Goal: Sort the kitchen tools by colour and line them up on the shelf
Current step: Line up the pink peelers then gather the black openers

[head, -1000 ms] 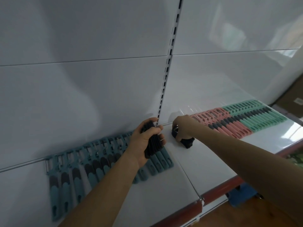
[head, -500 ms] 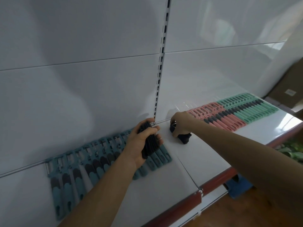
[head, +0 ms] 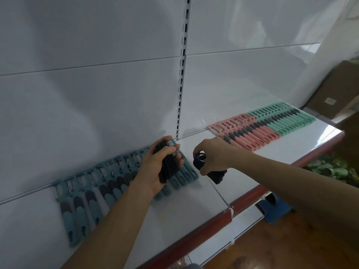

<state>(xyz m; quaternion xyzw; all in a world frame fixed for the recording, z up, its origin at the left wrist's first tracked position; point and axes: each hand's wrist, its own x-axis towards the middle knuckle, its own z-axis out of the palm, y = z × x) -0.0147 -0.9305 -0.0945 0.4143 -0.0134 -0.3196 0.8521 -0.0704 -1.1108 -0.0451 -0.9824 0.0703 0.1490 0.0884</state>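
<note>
A row of blue peelers (head: 101,183) lies side by side on the white shelf (head: 174,220), against the back panel. My left hand (head: 155,167) grips a bundle of dark peelers (head: 168,166) just above the right end of that blue row. My right hand (head: 213,154) holds one dark peeler (head: 215,174) low over the shelf, right of the blue row. Farther right lie a pink row (head: 246,133) and a green row (head: 283,117) of peelers.
The shelf has a red front edge (head: 194,237) and a slotted upright (head: 183,74) in the white back panel. A cardboard box (head: 338,94) stands at the far right, with green leaves (head: 334,167) and a blue object (head: 275,208) on the wooden floor below.
My right hand has drawn the single dark peeler a little away from the back panel, toward the front. My left hand keeps its bundle in the same place.
</note>
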